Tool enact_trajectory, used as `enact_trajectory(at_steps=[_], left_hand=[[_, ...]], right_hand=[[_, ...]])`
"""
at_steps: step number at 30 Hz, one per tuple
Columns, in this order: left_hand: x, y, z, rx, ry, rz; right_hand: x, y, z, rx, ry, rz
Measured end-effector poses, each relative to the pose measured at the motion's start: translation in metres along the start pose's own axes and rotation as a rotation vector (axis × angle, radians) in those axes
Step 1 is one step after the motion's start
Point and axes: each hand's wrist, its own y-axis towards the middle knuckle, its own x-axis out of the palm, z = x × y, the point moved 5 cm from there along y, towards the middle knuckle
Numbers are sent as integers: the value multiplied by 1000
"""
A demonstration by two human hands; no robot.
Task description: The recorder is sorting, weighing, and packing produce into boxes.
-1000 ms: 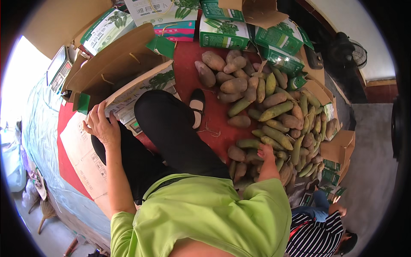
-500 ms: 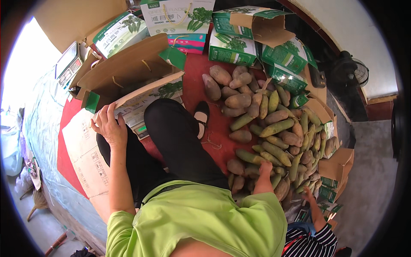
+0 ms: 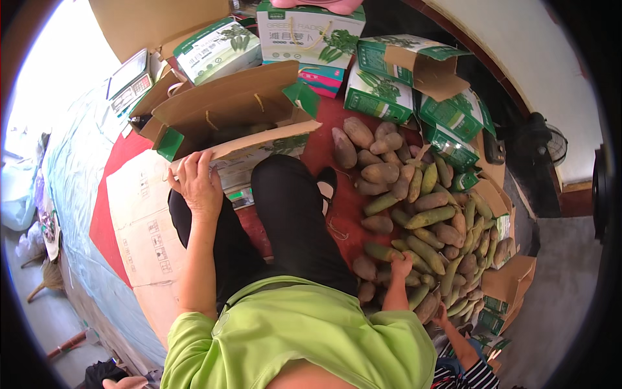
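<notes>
My left hand (image 3: 199,186) curls over the near edge of an open cardboard carton (image 3: 220,100), which has brown inner walls, green end flaps and string handles. The dark inside of the carton hides most of what it may hold. Over the heap to the right, my right hand (image 3: 400,267) closes on one end of a green radish (image 3: 380,251). More radishes (image 3: 431,218), green ones mixed with brownish, soil-coloured ones, lie heaped around it on red cloth. A co-worker's hand (image 3: 441,316) touches the near side of the heap.
Printed white-and-green cartons (image 3: 379,94) stand behind the heap, and an open brown box (image 3: 508,282) sits to its right. At the far left is a scale (image 3: 133,84). Flat cardboard (image 3: 146,227) lies left of my legs; a black fan (image 3: 544,139) stands at right.
The whole view has shifted, so the cartons sit further right. My right hand stays at the same radish, its fingers now showing closed. The co-worker's hand has come nearer the heap.
</notes>
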Motion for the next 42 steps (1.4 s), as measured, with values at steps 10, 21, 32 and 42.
enact_trajectory(at_steps=[10, 21, 32, 42], left_hand=[[-9, 3, -1, 13, -59, 51], [-6, 2, -3, 22, -91, 45], [-5, -1, -1, 58, -72, 5], [7, -5, -9, 69, 41, 14]], right_hand=[[-37, -101, -224, -786, -41, 30], [-102, -216, -450, -1155, 831, -204], [6, -331, -538, -1768, 403, -47], [21, -251, -449, -1297, 688, -254]])
